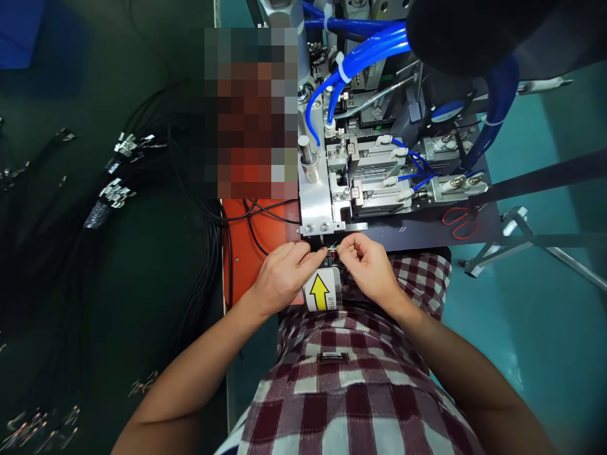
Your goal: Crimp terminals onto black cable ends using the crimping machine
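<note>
Nearest to me is the checked apron point(332, 404), and just past it I see the label point(320, 292) with its yellow arrow pointing away from the body. Beyond that label, between my two sets of fingertips and just in front of the machine point(315, 208), sit the thin wires point(332, 250) — tiny from here, with red and green showing. I'd judge them almost weightless, limp along their length and springy at the ends, easy to bend or fray; I'd take them close behind the tips, on the coating if there is any, with a light pinch. My left hand point(282, 276) comes in palm down, fingers curled, thumb and forefinger narrowed on the wires. My right hand point(370, 264) faces it, back of the hand outward, thumb and forefinger pinching the same spot, other fingers folded in; whether the wires touch the machine I can't tell. Both forearms angle inward from low, wrists nearly straight. Farther on, red-handled scissors point(459, 223) lie to the right, black cables point(208, 253) gather to the left, and blue tubes point(374, 54) arch over the machine — clear of both hands.
</note>
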`<state>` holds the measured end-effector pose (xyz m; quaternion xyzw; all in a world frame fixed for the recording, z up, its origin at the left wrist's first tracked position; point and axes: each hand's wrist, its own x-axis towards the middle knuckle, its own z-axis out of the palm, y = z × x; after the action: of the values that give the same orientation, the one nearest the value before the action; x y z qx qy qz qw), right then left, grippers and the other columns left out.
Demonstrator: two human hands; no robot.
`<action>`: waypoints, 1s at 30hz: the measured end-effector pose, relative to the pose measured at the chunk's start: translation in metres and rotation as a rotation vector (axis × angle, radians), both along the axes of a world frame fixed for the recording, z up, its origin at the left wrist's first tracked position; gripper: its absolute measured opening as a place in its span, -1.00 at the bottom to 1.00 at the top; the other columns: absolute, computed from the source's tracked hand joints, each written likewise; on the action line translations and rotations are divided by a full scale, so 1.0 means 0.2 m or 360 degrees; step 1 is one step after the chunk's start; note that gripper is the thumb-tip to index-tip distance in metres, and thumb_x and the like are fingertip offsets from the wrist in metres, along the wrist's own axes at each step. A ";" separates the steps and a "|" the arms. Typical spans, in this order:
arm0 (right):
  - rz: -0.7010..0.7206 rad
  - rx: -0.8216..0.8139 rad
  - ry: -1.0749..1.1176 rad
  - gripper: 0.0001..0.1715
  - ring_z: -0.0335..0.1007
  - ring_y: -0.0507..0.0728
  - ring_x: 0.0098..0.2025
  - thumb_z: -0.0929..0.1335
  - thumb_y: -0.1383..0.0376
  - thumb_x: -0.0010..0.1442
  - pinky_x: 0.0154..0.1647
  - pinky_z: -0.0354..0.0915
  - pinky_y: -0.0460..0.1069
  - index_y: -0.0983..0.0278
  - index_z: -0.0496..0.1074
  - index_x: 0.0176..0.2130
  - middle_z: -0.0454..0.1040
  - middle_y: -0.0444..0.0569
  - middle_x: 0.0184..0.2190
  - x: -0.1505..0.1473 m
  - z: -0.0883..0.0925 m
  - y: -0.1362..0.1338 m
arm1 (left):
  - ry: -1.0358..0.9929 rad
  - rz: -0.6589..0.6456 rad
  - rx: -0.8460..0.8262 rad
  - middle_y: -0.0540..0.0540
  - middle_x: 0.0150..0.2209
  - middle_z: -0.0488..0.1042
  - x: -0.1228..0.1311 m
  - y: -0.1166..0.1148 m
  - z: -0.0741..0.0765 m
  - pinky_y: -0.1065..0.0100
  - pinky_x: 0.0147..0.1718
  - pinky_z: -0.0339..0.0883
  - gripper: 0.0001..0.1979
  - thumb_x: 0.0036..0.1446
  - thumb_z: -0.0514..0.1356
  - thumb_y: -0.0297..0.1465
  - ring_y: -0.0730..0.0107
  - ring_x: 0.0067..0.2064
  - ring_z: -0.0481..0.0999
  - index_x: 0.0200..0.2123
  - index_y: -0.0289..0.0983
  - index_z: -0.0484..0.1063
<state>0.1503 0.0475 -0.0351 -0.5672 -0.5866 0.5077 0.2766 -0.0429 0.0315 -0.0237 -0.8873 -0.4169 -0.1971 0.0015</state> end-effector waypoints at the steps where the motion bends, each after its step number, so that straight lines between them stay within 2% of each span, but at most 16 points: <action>1: -0.0001 0.0035 -0.0051 -0.85 0.20 0.00 -0.56 0.30 0.28 0.18 -0.52 0.13 -0.09 0.26 0.33 -0.43 0.31 -0.18 -0.59 0.00 0.01 0.00 | 0.0008 -0.0002 0.0003 -0.05 -0.46 0.30 0.00 0.00 0.00 0.38 -0.45 0.19 -0.73 0.28 -0.01 -0.50 0.39 -0.42 0.28 -0.05 -0.29 0.41; 6: -0.0006 0.0131 -0.0205 -0.86 0.21 0.00 -0.55 0.30 0.31 0.17 -0.49 0.14 -0.08 0.25 0.33 -0.44 0.34 -0.16 -0.57 -0.01 0.02 -0.01 | 0.0069 -0.0025 0.0016 -0.06 -0.45 0.30 -0.01 -0.01 -0.02 0.37 -0.46 0.15 -0.75 0.28 0.01 -0.45 0.38 -0.43 0.25 -0.03 -0.30 0.40; 11: -0.0014 -0.0142 0.0097 -0.81 0.23 0.00 -0.54 0.31 0.22 0.20 -0.51 0.20 -0.09 0.26 0.35 -0.41 0.32 -0.17 -0.58 0.01 -0.03 0.01 | 0.0059 -0.0021 0.0038 -0.06 -0.47 0.31 0.00 0.00 -0.01 0.38 -0.47 0.18 -0.77 0.26 0.03 -0.51 0.39 -0.44 0.25 -0.08 -0.33 0.42; 14: -0.0014 -0.0203 0.0214 -0.79 0.28 0.02 -0.51 0.32 0.18 0.20 -0.49 0.25 -0.08 0.28 0.39 -0.35 0.35 -0.14 -0.54 0.02 -0.04 0.00 | 0.0035 -0.0033 0.0027 -0.06 -0.47 0.32 0.00 0.01 0.00 0.39 -0.45 0.20 -0.76 0.28 0.00 -0.51 0.40 -0.43 0.28 -0.09 -0.34 0.43; 17: -0.0046 -0.0127 0.0242 -0.79 0.28 0.02 -0.52 0.33 0.18 0.19 -0.50 0.24 -0.09 0.29 0.41 -0.30 0.37 -0.13 -0.53 0.02 -0.03 -0.01 | 0.0030 -0.0030 -0.0009 -0.07 -0.46 0.33 0.00 0.01 0.00 0.39 -0.45 0.22 -0.73 0.30 -0.04 -0.49 0.40 -0.42 0.30 -0.09 -0.31 0.43; 21: -0.0134 -0.0006 0.0220 -0.82 0.23 -0.01 -0.55 0.33 0.22 0.18 -0.54 0.17 -0.10 0.28 0.40 -0.37 0.35 -0.15 -0.55 -0.01 -0.04 -0.02 | 0.0025 -0.0018 -0.0026 -0.08 -0.44 0.34 0.00 0.00 -0.01 0.38 -0.45 0.23 -0.72 0.30 -0.05 -0.48 0.40 -0.42 0.31 -0.07 -0.31 0.43; 23: -0.0183 -0.0072 0.0286 -0.83 0.21 -0.02 -0.57 0.33 0.23 0.16 -0.56 0.16 -0.10 0.28 0.38 -0.40 0.34 -0.15 -0.56 -0.03 -0.06 -0.01 | 0.0013 -0.0025 -0.0026 -0.08 -0.44 0.34 -0.01 0.00 -0.01 0.38 -0.44 0.23 -0.72 0.30 -0.04 -0.48 0.40 -0.42 0.31 -0.07 -0.31 0.43; 27: -0.0245 -0.0363 0.0509 -0.85 0.17 -0.03 -0.65 0.32 0.24 0.11 -0.62 0.14 -0.11 0.27 0.33 -0.44 0.27 -0.21 -0.63 -0.05 -0.08 0.01 | -0.0010 -0.0043 -0.0053 -0.08 -0.43 0.33 -0.01 0.00 -0.02 0.37 -0.44 0.24 -0.71 0.29 -0.04 -0.49 0.38 -0.41 0.32 -0.06 -0.31 0.43; 30: -0.0195 -0.0389 0.0455 -0.82 0.19 -0.02 -0.64 0.32 0.22 0.12 -0.61 0.17 -0.11 0.28 0.34 -0.43 0.29 -0.20 -0.62 -0.03 -0.07 0.01 | -0.0013 -0.0040 -0.0048 -0.08 -0.43 0.34 -0.01 0.00 -0.02 0.37 -0.43 0.25 -0.70 0.30 -0.05 -0.49 0.38 -0.41 0.32 -0.07 -0.31 0.44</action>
<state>0.1445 0.0491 -0.0485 -0.5534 -0.4397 0.6327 0.3166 -0.0448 0.0315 -0.0271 -0.8916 -0.4086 -0.1945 -0.0160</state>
